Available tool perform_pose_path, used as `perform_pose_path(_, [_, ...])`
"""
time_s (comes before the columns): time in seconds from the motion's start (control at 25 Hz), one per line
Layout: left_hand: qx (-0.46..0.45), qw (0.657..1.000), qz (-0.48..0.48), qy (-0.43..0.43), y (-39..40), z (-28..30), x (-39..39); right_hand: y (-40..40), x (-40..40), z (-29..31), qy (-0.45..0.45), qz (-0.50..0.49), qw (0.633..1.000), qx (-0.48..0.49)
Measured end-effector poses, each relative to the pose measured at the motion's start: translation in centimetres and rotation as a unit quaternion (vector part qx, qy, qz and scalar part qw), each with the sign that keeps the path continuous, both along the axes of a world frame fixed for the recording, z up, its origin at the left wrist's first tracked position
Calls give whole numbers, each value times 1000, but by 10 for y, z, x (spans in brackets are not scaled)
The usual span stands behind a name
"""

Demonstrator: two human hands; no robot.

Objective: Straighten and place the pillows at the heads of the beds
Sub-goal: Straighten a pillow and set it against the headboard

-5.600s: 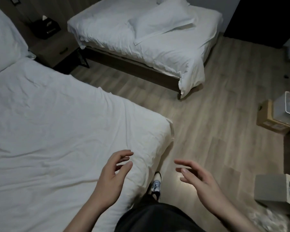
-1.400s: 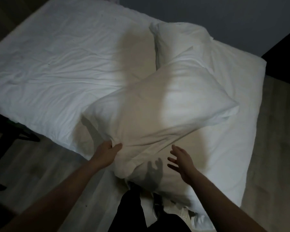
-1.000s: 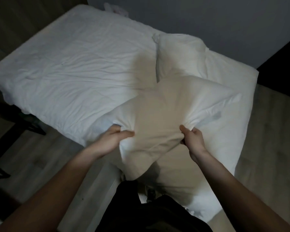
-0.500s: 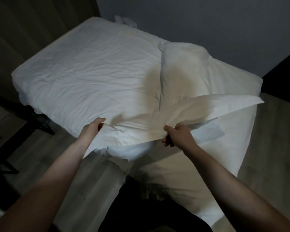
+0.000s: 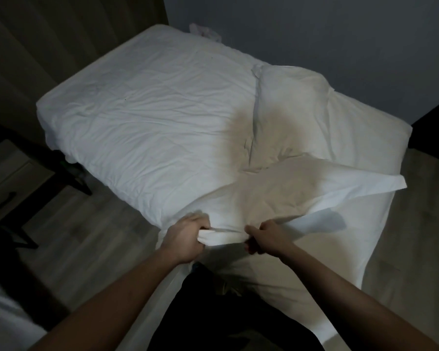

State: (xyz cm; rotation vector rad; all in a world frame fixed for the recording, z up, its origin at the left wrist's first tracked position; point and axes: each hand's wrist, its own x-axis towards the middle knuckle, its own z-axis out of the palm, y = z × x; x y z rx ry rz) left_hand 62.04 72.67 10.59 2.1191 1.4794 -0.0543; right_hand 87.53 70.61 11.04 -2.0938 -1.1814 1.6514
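Note:
A white pillow [image 5: 289, 193] lies flat across the near right part of the white bed [image 5: 150, 122], its far corner pointing right. My left hand [image 5: 188, 236] grips its near edge in a fist, and my right hand [image 5: 266, 236] grips the same edge a little to the right. A second white pillow [image 5: 289, 105] lies behind it, toward the grey wall, partly under my shadow. The left half of the bed shows only the wrinkled sheet.
A dark nightstand [image 5: 8, 188] stands left of the bed on the wood floor [image 5: 91, 236]. A corner of another white bed [image 5: 0, 312] shows at the lower left. A grey wall [image 5: 314, 26] runs behind the bed, with crumpled white cloth [image 5: 203, 34] at its far corner.
My hands have pulled the pillow's near edge toward me and moved closer together. The pillow, lifted half a second ago, now lies lower and flatter on the bed.

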Motion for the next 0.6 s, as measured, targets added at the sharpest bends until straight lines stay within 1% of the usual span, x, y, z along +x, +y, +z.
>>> perform_pose_path(0.08, [-66, 998, -25, 2, -4, -5, 1, -14, 13, -6, -10, 23, 999, -20])
perform_pose_path(0.12, [-101, 993, -53, -5, -10, -9, 3, -20, 20, -6, -29, 40, 999, -9])
perform_pose_path(0.2, [-146, 983, -115, -11, -27, -18, 11, -27, 37, -5, -114, 49, 990, 60])
perform_pose_path(0.28, [-193, 970, -146, -16, -45, -22, 20, -29, 55, -14, -194, 7, 972, 129])
perform_pose_path(0.32, [-217, 964, -153, -30, -51, -26, 23, -28, 66, -22, -223, 0, 965, 139])
perform_pose_path(0.36, [-242, 957, -158, -38, -54, -29, 24, -29, 76, -34, -242, 15, 961, 130])
perform_pose_path(0.44, [-285, 942, -175, -37, -54, -34, 21, -36, 88, -57, -280, 100, 952, 72])
perform_pose_path(0.48, [-318, 932, -168, -36, -51, -37, 19, -42, 89, -68, -286, 144, 947, 35])
perform_pose_path(0.52, [-366, 920, -135, -40, -45, -39, 14, -51, 87, -79, -279, 171, 945, 2])
perform_pose_path(0.56, [-409, 907, -78, -62, -39, -43, 8, -60, 82, -87, -262, 181, 948, -30])
perform_pose_path(0.6, [-427, 899, 5, -94, -31, -49, 0, -66, 77, -91, -245, 185, 950, -56])
